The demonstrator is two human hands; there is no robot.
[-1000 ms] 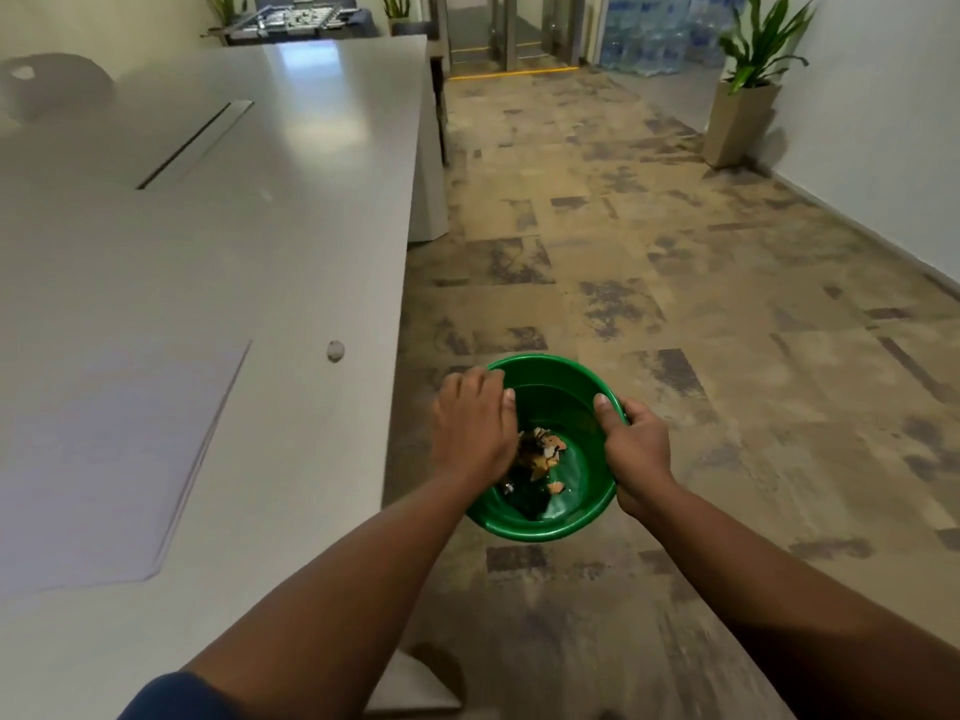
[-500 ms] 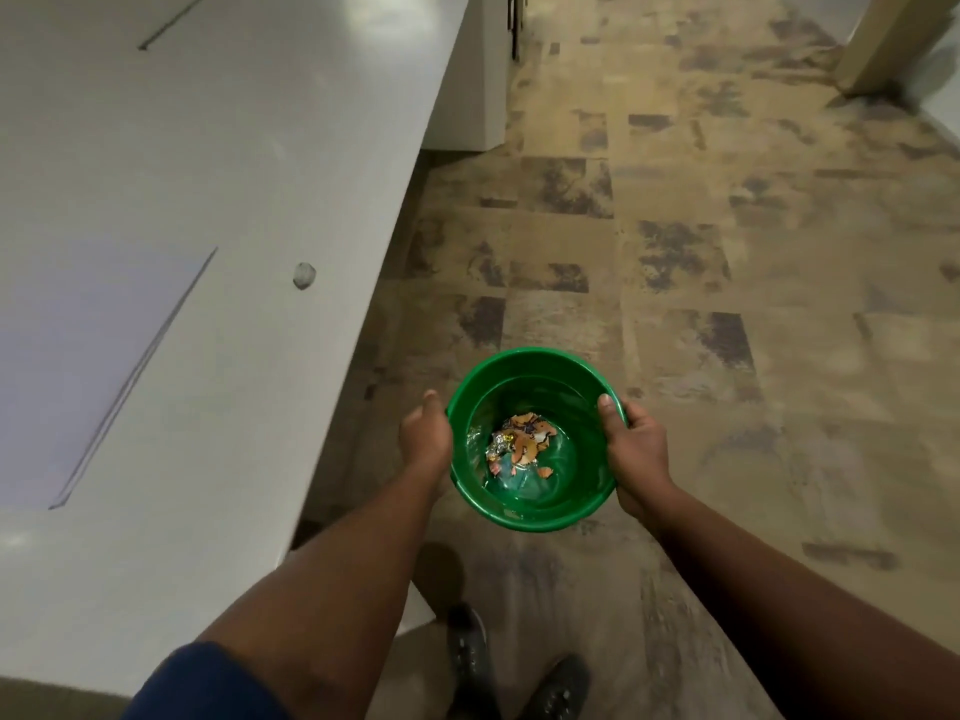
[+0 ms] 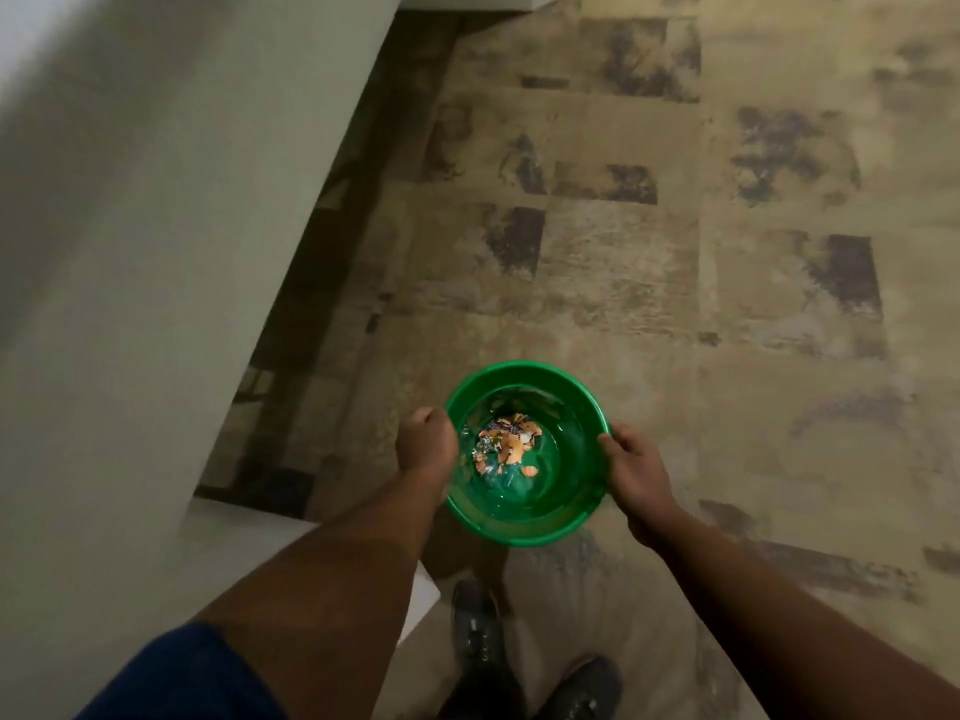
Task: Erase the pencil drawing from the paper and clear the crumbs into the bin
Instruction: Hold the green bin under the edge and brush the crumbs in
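A round green bin (image 3: 563, 522) is held over the floor, beside the white table (image 3: 130, 252). Orange-brown shavings and small scraps (image 3: 511, 444) lie at its bottom. My right hand (image 3: 631, 472) grips the bin's right rim. My left hand (image 3: 426, 444) is closed in a fist against the bin's left rim; I cannot tell whether it holds the rim. The paper and the eraser are out of view.
The table's edge runs diagonally on the left, blurred by head motion. A patterned beige and grey tiled floor (image 3: 675, 252) spreads to the right. My two dark shoes (image 3: 478, 636) stand just below the bin.
The view has tilted down, and the paper and eraser left the frame. My left hand came out of the bin to its left rim. The bin sits lower, toward the floor.
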